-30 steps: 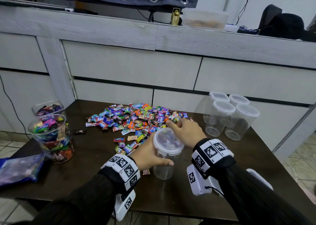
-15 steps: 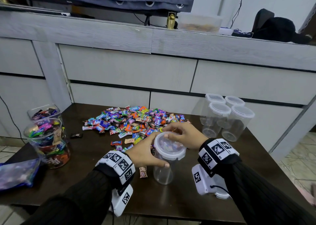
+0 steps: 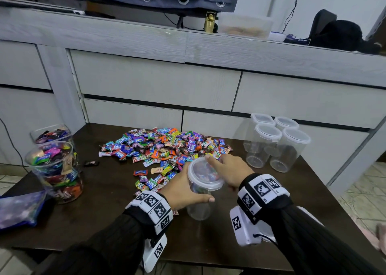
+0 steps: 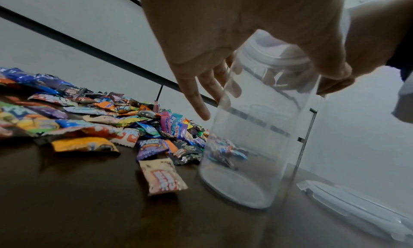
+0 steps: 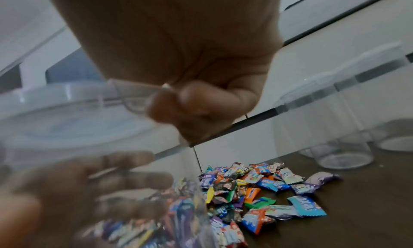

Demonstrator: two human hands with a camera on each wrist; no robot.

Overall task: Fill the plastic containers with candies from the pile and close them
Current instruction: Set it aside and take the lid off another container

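A clear round container (image 3: 198, 209) stands upright on the dark table (image 3: 104, 222), just in front of the candy pile (image 3: 165, 147). My left hand (image 3: 186, 193) grips its wall, thumb in front and fingers behind. In the left wrist view the container (image 4: 257, 137) looks empty, and the candies (image 4: 156, 133) show through it. The translucent lid (image 3: 205, 175) sits on top. My right hand (image 3: 228, 170) reaches over it from the right. In the right wrist view, my right hand's fingertips (image 5: 176, 101) pinch the lid's rim (image 5: 67, 92).
Several empty lidded containers (image 3: 273, 143) stand at the table's back right. Two candy-filled containers (image 3: 54, 170) stand at the left edge, with a plastic bag (image 3: 18, 210) beside them. A white plastic piece (image 4: 357, 204) lies right of the held container. Grey drawers (image 3: 156, 82) rise behind.
My left hand keeps its grip on the container. My right hand has shifted its fingers along the lid's rim. The head view has moved slightly.
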